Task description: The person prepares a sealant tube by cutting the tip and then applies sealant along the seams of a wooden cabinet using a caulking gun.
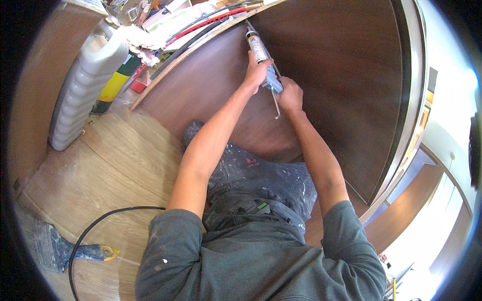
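Both my hands are on a caulking gun (272,79) loaded with a white sealant cartridge (257,47) that bears writing. My left hand (259,71) wraps the cartridge's rear end and the front of the gun. Behind it, my right hand (290,94) grips the handle, most of which is hidden by the fingers. The bent plunger rod (276,105) sticks out towards me. Away from me, the nozzle points into the corner where a dark brown wooden panel (339,82) meets another brown wooden surface (196,79). Whether the tip touches the joint is too small to tell.
Left of the wooden surface's edge stand a grey plastic canister (88,90) and a yellow-and-green container (115,84). Red and black hoses (211,26) lie beyond that edge. On the wood-look floor (124,158) are a paint-stained brush (71,248) and a black cable (86,229).
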{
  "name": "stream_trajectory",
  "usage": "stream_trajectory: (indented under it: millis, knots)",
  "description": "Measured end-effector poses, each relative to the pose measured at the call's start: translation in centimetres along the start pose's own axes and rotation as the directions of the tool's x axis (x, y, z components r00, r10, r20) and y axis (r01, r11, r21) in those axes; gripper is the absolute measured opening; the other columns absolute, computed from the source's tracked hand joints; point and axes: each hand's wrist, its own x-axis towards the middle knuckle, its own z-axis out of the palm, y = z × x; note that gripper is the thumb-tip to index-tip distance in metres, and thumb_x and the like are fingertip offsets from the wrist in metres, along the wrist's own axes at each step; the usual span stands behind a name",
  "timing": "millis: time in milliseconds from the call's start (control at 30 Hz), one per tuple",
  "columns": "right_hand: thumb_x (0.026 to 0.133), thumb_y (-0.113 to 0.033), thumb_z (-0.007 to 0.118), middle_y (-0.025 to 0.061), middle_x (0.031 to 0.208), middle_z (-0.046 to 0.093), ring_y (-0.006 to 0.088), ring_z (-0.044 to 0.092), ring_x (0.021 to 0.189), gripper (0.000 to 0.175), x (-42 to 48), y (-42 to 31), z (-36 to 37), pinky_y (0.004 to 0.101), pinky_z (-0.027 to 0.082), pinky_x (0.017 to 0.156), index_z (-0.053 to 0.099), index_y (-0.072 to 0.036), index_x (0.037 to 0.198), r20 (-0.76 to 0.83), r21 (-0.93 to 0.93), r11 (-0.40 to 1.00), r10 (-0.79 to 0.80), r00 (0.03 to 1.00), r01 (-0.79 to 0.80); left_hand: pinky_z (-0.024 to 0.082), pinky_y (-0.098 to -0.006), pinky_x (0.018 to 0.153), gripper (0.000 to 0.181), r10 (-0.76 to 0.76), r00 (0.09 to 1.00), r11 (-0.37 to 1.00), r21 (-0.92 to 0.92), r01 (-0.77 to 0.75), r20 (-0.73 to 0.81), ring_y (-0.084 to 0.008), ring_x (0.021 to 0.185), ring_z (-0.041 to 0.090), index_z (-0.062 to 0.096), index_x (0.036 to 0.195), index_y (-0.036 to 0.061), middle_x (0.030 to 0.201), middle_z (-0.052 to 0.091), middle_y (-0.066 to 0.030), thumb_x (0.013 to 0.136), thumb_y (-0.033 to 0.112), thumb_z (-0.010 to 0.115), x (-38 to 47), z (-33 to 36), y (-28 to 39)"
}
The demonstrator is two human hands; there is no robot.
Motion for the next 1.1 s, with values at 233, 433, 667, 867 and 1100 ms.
stream_trajectory:
  millis: [233, 433, 667, 867, 1100]
  knots:
    - [0.072, -0.022, 0.074, 0.0152, 0.094, 0.068, 0.0370, 0.067, 0.090, 0.027, 2.2, -0.9, -0.2, 0.0488, 0.053, 0.076, 0.065, -0.008, 0.092, 0.020, 0.000, 1.000, 0.023, 1.000, -0.023, 0.054, -0.0382, 0.052, 0.102, 0.062, 0.998, 0.994, 0.090, -0.061, -0.005, -0.0251, 0.062, 0.064, -0.015, 0.153, 0.0005, 0.101, 0.059, -0.0224, 0.089, 0.012, 0.064, 3.5, -0.9, 0.1]
    - [0.076, -0.028, 0.073, 0.0167, 0.096, 0.068, 0.0379, 0.067, 0.091, 0.028, 3.3, -1.3, -0.7, 0.0493, 0.054, 0.078, 0.066, -0.007, 0.094, 0.067, 0.010, 0.999, 0.046, 0.997, -0.047, 0.055, -0.0393, 0.048, 0.037, 0.029, 0.999, 0.998, 0.055, -0.028, -0.020, -0.0260, 0.058, 0.064, 0.034, 0.111, 0.0074, 0.085, 0.057, -0.0144, 0.090, 0.011, 0.064, 3.0, -0.2, 2.2]
    - [0.078, -0.033, 0.071, 0.0171, 0.095, 0.071, 0.0388, 0.069, 0.089, 0.031, 3.9, -2.7, -1.5, 0.0500, 0.055, 0.079, 0.069, -0.009, 0.097, 0.187, -0.058, 0.990, 0.134, 0.973, -0.126, 0.054, -0.0385, 0.053, 0.092, 0.013, 1.000, 0.998, 0.063, -0.013, -0.001, -0.0262, 0.065, 0.066, -0.001, 0.151, -0.0033, 0.098, 0.060, -0.0231, 0.087, 0.012, 0.064, 2.7, -0.4, 3.3]
    - [0.078, -0.035, 0.071, 0.0175, 0.092, 0.072, 0.0392, 0.070, 0.086, 0.029, 2.7, -1.5, 0.1, 0.0504, 0.055, 0.077, 0.069, -0.009, 0.091, 0.145, -0.098, 0.985, 0.158, 0.977, -0.145, 0.055, -0.0386, 0.056, 0.097, 0.023, 1.000, 0.992, 0.126, -0.021, -0.017, -0.0268, 0.067, 0.066, -0.005, 0.152, -0.0025, 0.101, 0.060, -0.0239, 0.087, 0.014, 0.065, 3.5, -0.8, 1.0]
    - [0.083, -0.036, 0.067, 0.0203, 0.089, 0.071, 0.0405, 0.069, 0.083, 0.028, -0.8, 0.4, 0.5, 0.0511, 0.054, 0.076, 0.068, -0.009, 0.089, 0.106, -0.052, 0.989, 0.141, 0.984, -0.136, 0.055, -0.0385, 0.046, 0.042, 0.092, 0.995, 0.988, 0.131, -0.085, -0.048, -0.0257, 0.055, 0.062, 0.032, 0.118, 0.0085, 0.090, 0.055, -0.0148, 0.089, 0.011, 0.063, 1.8, 0.6, -2.3]
